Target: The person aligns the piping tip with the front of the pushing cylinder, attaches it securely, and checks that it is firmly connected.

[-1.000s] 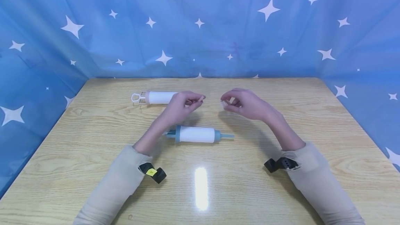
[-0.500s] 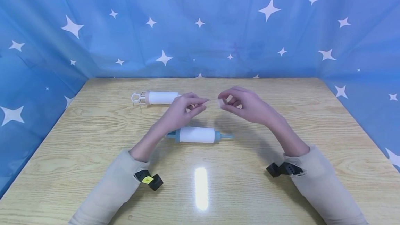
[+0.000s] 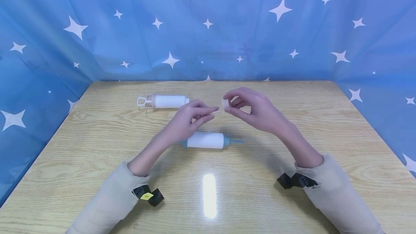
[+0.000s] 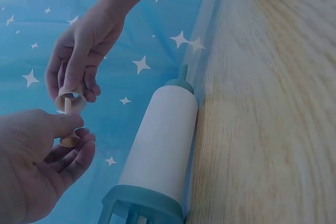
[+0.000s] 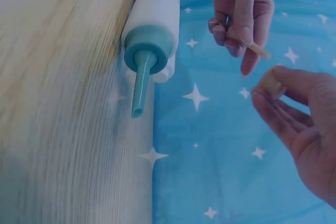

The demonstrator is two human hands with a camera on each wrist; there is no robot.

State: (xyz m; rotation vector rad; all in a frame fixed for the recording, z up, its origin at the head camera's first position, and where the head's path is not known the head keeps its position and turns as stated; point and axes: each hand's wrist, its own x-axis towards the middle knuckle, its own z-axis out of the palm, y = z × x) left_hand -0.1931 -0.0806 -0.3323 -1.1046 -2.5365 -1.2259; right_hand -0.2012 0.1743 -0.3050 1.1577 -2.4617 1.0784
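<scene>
In the head view my left hand pinches a small pale nozzle between thumb and fingers. Its thin tip points toward the right hand, and its flared base shows below the thumb in the left wrist view. My right hand holds a short pale ring-shaped cap by thumb and fingertips. Nozzle tip and ring are very close; whether they touch I cannot tell. Behind the left hand lies a white syringe-like dispenser with a pinkish collar and a looped white handle. Its front end bears no long spout.
A second dispenser, white with blue-green ends and a thin spout, lies nearer on the wooden table; the left forearm hides its handle. Behind the table hangs a blue curtain with white stars.
Both hands have drawn closer together, the right hand moving left with the ring. The left hand has shifted slightly nearer and right, uncovering the white dispenser's front end. Both dispensers lie still.
</scene>
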